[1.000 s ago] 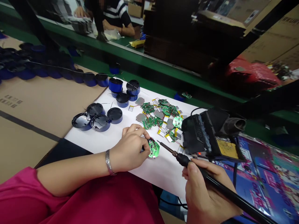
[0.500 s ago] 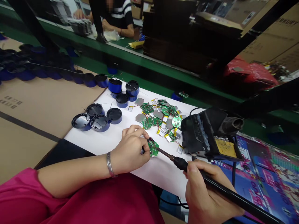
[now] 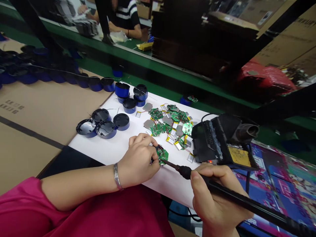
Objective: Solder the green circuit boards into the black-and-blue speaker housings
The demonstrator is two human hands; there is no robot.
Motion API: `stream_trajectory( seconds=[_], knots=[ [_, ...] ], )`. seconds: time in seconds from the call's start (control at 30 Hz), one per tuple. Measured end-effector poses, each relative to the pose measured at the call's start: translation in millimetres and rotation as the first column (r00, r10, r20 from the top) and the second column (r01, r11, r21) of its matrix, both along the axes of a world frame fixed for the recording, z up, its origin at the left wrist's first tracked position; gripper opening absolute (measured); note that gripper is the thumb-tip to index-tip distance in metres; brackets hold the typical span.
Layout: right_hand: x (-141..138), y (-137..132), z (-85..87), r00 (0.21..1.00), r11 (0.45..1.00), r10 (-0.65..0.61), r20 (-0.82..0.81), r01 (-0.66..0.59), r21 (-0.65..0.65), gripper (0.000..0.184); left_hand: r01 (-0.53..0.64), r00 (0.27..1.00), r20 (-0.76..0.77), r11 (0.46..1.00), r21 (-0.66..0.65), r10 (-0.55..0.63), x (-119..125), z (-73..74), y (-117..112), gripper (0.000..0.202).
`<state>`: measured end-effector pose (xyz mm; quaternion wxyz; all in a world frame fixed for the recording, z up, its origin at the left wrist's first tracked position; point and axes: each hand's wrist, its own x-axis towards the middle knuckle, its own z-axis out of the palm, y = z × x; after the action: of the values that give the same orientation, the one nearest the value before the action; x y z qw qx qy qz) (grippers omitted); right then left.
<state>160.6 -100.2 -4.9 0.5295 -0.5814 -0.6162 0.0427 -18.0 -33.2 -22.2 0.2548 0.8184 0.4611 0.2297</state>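
My left hand [image 3: 142,159], wearing a silver bracelet, is closed at the left edge of a green circuit board [image 3: 163,155] over the white sheet. Its fingertips pinch there, partly hiding the board and a dark part beside it. My right hand [image 3: 217,194] grips a black soldering iron [image 3: 184,171] like a pen. The iron's tip reaches the lower part of the board, though I cannot tell whether it touches. Just beyond lies a pile of green circuit boards [image 3: 158,129] with small silver battery cells [image 3: 178,145] wired to them.
Several blue round housings [image 3: 106,129] stand left on the white sheet [image 3: 106,151], with more along the cardboard [image 3: 49,102]. A black soldering station [image 3: 206,140] with a yellow sponge [image 3: 238,156] stands right. Across the green bench, a person [image 3: 128,19] sits with hands at work.
My right hand and the soldering iron have shifted slightly left, bringing the tip lower on the board. A red light now shows on the soldering station. My left hand stays nearly still.
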Motion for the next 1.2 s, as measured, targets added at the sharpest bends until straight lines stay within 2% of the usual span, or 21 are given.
stream_trajectory(
  seconds=[0.67,0.9,1.2],
  knots=[
    [3,14,16.7,0.969,0.992,0.1,0.224,-0.08,-0.098,0.015,0.007,1.0,-0.016,1.0,-0.01,-0.007,0,-0.8,0,0.015],
    [2,16,19.4,0.968,0.988,0.111,0.227,-0.084,-0.126,0.013,0.009,1.0,-0.021,1.0,-0.017,-0.01,0,-1.2,0,0.015],
    [-1,16,25.4,0.956,0.974,0.185,0.226,-0.148,-0.172,0.011,0.009,0.999,-0.046,0.999,-0.034,-0.01,1,0.5,0,0.015]
  ],
)
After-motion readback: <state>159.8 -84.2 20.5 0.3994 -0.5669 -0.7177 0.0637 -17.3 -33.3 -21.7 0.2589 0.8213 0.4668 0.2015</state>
